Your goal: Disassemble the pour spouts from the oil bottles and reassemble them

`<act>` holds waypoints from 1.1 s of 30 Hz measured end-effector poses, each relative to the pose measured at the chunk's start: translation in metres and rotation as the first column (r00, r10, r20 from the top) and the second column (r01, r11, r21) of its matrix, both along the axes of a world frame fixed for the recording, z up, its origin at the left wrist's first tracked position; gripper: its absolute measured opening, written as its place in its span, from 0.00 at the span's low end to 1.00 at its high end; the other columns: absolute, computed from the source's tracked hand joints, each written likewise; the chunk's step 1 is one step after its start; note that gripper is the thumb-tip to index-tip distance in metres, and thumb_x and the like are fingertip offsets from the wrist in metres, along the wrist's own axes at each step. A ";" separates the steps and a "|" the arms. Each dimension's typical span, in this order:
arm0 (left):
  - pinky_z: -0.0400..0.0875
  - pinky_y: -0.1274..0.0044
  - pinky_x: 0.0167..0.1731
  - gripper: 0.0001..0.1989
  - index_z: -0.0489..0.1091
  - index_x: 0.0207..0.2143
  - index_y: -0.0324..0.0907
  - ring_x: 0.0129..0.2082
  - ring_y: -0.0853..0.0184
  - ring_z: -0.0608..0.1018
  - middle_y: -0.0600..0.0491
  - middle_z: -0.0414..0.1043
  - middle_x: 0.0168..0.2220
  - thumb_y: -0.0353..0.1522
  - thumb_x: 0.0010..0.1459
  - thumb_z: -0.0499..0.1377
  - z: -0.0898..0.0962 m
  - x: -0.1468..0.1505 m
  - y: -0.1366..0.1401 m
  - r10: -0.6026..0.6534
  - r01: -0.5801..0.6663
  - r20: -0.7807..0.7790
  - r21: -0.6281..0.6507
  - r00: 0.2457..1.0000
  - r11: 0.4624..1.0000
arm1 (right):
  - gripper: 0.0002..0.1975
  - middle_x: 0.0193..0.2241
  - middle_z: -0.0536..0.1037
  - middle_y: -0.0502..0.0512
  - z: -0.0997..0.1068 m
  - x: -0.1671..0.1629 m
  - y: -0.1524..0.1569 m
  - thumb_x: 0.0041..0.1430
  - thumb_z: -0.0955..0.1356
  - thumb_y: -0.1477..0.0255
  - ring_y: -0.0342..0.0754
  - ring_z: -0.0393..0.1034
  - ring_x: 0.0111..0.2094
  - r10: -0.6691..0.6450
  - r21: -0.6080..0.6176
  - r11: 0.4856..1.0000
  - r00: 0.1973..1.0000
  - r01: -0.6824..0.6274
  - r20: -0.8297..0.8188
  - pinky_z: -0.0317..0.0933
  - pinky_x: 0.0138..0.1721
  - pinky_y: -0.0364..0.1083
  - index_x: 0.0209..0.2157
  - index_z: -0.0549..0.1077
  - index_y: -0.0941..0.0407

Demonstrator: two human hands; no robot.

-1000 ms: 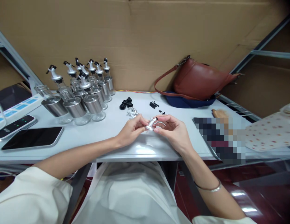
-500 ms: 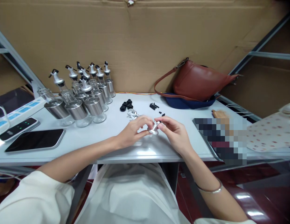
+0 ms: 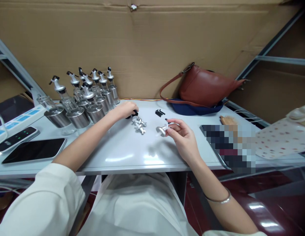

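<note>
Spout (image 3: 161, 131) (silver, flange end to our left) is pinched in our right hand (image 3: 184, 136), held above the worktop (image 3: 123, 147). Our left hand (image 3: 127, 109) is over the blk. stoppers (image 3: 135, 113); can't tell if it's gripping one. Loose silver spouts (image 3: 137, 124) lie nr. it, blk. levers (image 3: 159, 113) farther R, glass-&-steel bottles (image 3: 77, 117) at L.

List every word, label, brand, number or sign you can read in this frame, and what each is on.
No text is readable.
Black device behind the phone: a small pale marking, too blurred to read.
Power strip: too blurred to tell any lettering.
Pixelated patch: anything written there is hidden.
</note>
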State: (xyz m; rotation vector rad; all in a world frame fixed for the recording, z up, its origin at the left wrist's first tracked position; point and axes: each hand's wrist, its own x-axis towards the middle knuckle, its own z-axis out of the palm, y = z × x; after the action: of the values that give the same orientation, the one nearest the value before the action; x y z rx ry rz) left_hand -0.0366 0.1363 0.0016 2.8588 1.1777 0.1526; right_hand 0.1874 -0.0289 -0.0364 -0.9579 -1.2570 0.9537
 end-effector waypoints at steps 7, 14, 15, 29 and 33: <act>0.67 0.75 0.38 0.08 0.69 0.38 0.38 0.35 0.68 0.74 0.50 0.72 0.35 0.30 0.55 0.57 0.008 0.003 -0.055 0.108 -0.045 0.632 -0.115 0.768 0.992 | 0.08 0.25 0.74 0.48 0.002 -0.002 0.000 0.50 0.71 0.67 0.43 0.70 0.26 -0.088 0.054 0.995 0.996 0.089 -0.019 0.66 0.30 0.45 0.31 0.70 0.54; 0.71 0.74 0.37 0.16 0.70 0.37 0.38 0.31 0.70 0.76 0.51 0.74 0.34 0.39 0.50 0.64 -0.018 0.015 -0.125 0.395 0.418 0.840 -0.532 0.373 0.736 | 0.07 0.33 0.76 0.53 -0.001 -0.009 -0.009 0.55 0.69 0.67 0.48 0.72 0.35 -0.230 0.308 0.938 0.951 0.159 0.207 0.68 0.37 0.49 0.36 0.73 0.52; 0.71 0.73 0.37 0.16 0.71 0.37 0.38 0.31 0.69 0.77 0.51 0.75 0.34 0.39 0.50 0.65 -0.020 0.016 -0.126 0.409 0.439 0.842 -0.535 0.353 0.722 | 0.06 0.33 0.77 0.54 -0.002 -0.009 -0.010 0.56 0.68 0.68 0.49 0.71 0.35 -0.243 0.356 0.924 0.935 0.141 0.260 0.68 0.38 0.49 0.37 0.74 0.52; 0.73 0.69 0.44 0.17 0.76 0.34 0.39 0.37 0.64 0.79 0.50 0.78 0.35 0.33 0.39 0.71 -0.020 0.013 -0.130 0.514 0.444 0.789 -0.614 0.336 0.652 | 0.11 0.30 0.79 0.53 0.001 -0.010 -0.012 0.56 0.68 0.78 0.49 0.72 0.32 -0.390 0.705 0.709 0.816 -0.030 0.427 0.67 0.34 0.51 0.36 0.77 0.48; 0.74 0.69 0.42 0.16 0.76 0.31 0.37 0.33 0.66 0.80 0.52 0.77 0.31 0.32 0.37 0.72 -0.018 0.012 -0.131 0.510 0.478 0.767 -0.641 0.389 0.601 | 0.12 0.33 0.80 0.53 0.000 -0.008 -0.012 0.57 0.67 0.79 0.49 0.74 0.34 -0.400 0.738 0.670 0.800 -0.076 0.446 0.70 0.36 0.52 0.39 0.77 0.49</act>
State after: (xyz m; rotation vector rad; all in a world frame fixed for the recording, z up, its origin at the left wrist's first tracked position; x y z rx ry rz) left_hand -0.0249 0.0052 -0.0160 1.3872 0.6562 0.8562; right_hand 0.1796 -0.0413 -0.0363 -0.6930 -1.8260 -0.0955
